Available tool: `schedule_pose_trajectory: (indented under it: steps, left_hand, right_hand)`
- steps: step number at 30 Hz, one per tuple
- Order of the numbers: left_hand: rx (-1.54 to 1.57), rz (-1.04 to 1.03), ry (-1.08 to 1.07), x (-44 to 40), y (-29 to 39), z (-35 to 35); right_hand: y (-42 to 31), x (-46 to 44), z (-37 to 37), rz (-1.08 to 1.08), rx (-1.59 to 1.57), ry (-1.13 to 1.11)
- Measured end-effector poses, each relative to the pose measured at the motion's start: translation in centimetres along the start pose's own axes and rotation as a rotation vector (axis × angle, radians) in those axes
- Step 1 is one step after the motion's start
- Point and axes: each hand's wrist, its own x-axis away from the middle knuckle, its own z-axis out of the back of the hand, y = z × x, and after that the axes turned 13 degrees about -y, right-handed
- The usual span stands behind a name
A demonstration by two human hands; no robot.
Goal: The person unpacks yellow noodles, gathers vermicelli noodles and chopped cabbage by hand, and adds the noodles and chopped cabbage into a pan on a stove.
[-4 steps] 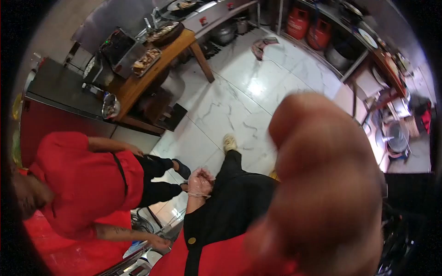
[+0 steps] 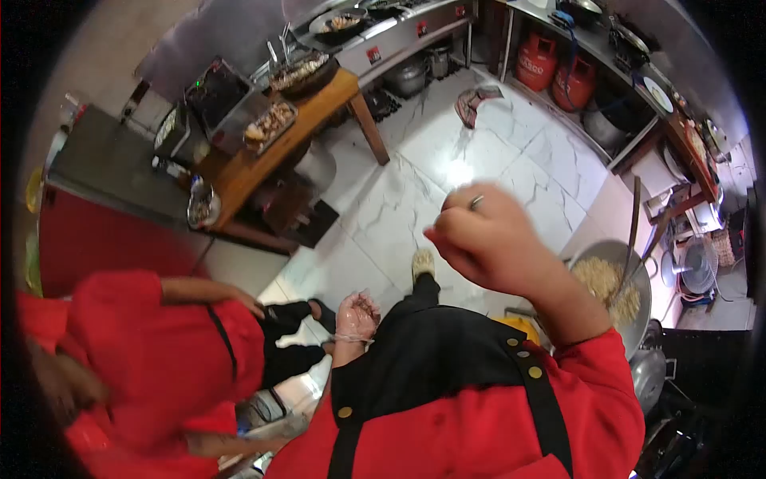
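Observation:
My left hand (image 2: 357,317), in a clear plastic glove, hangs beside my black apron (image 2: 431,343) with its fingers loosely curled; I see nothing in it. Bare, with a ring on one finger, my right hand (image 2: 487,235) is raised in front of my chest, its fingers folded into a loose fist. No object shows in it. To the right of my right forearm is a large metal pan (image 2: 641,319) of pale yellowish food (image 2: 602,279), with two long-handled utensils standing in it. My forearm covers part of the pan.
A person in a red shirt (image 2: 167,343) stands close on my left. Beyond is a wooden table (image 2: 339,100) with a food tray (image 2: 270,128) and a pan (image 2: 303,73). Red gas cylinders (image 2: 536,60) stand under the far counter. A dark red-and-grey piece (image 2: 471,104) lies on the tiled floor.
My right hand has moved away from the camera, out over the floor, uncovering the pan of food on the right. The view has shifted slightly. My left hand stays beside the apron.

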Motion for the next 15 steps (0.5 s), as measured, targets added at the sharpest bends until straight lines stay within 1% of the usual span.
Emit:
schedule_pose_trajectory:
  steps: [1,2,3,4,5,6,7,8,9,11,12,14,15]
  left_hand:
    - [-0.016,-0.015,0.013,-1.6,4.1,-1.8]
    - [-0.032,-0.050,0.031,-4.4,6.0,-2.9]
    - [-0.033,-0.078,0.049,-7.2,7.3,-3.5]
    - [-0.048,-0.101,0.029,-9.6,9.0,-4.7]
    - [-0.046,-0.090,0.020,-11.9,9.9,-6.4]
    - [-0.093,-0.079,-0.010,-14.1,10.9,-8.4]
    - [-0.142,-0.072,-0.040,-16.0,12.1,-10.6]
    - [-0.184,-0.022,-0.048,-17.9,13.2,-12.8]
    - [-0.191,-0.016,-0.051,-19.6,14.0,-14.4]
    - [-0.224,0.017,-0.162,-23.9,14.9,-17.7]
    - [-0.228,0.022,-0.169,-26.1,14.9,-19.0]
    - [-0.270,0.058,-0.165,-30.7,14.4,-21.4]
    - [-0.290,0.080,-0.159,-33.0,13.8,-22.2]
  right_hand:
    - [2.8,0.1,-3.4,-0.207,-0.030,-0.230]
    - [6.2,1.6,-7.1,-0.397,0.004,-0.434]
    - [9.6,4.6,-10.0,-0.497,0.008,-0.656]
    - [12.7,7.7,-12.7,-0.647,-0.053,-0.844]
    - [15.9,11.6,-15.3,-0.834,-0.158,-1.046]
    - [19.0,15.8,-18.0,-1.017,-0.158,-1.171]
    - [21.9,21.0,-21.2,-1.139,-0.156,-1.155]
    - [22.3,23.7,-21.4,-1.290,-0.181,-0.989]
    - [22.2,26.1,-21.7,-1.431,-0.203,-0.807]
    - [22.9,32.9,-23.6,-1.570,-0.243,-0.731]
    - [23.1,36.5,-24.7,-1.605,-0.357,-0.641]
    - [23.4,42.3,-26.5,-1.773,-0.566,-0.761]
    - [23.7,42.2,-25.7,-1.862,-0.648,-0.813]
